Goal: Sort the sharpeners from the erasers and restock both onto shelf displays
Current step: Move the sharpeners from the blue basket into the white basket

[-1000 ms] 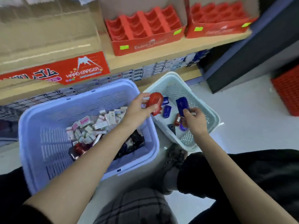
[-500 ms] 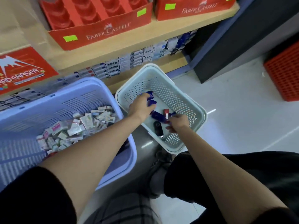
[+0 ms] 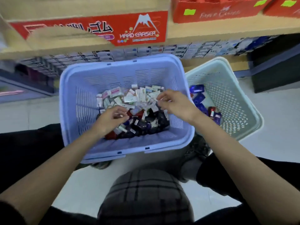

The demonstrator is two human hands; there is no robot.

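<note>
"Pale floor (image 3: 276,127) under a wooden shelf (image 3: 211,32), is that the setting?"

"Yes. A lavender basket (image 3: 123,62) sits on the floor in front of the person, and a pale green basket (image 3: 227,95) stands just beside it on the right."

"Where are the task's things?"

"White-wrapped erasers (image 3: 129,98) are heaped in the far part of the lavender basket, and dark sharpeners (image 3: 146,125) lie in its near part. Some blue and red sharpeners (image 3: 198,98) lie along the left wall of the green one."

"And the hands?"

"Both are inside the lavender basket. The left hand (image 3: 112,118) is over the line where erasers meet the dark pieces, with its fingers curled down. The right hand (image 3: 175,103) is over the erasers at the right, thumb and forefinger close together. Blur hides whether either has hold of anything."

"What's on the shelf?"

"A red eraser box (image 3: 142,28) with a mountain logo. To its right are red display trays (image 3: 219,12) with green stickers."
</note>
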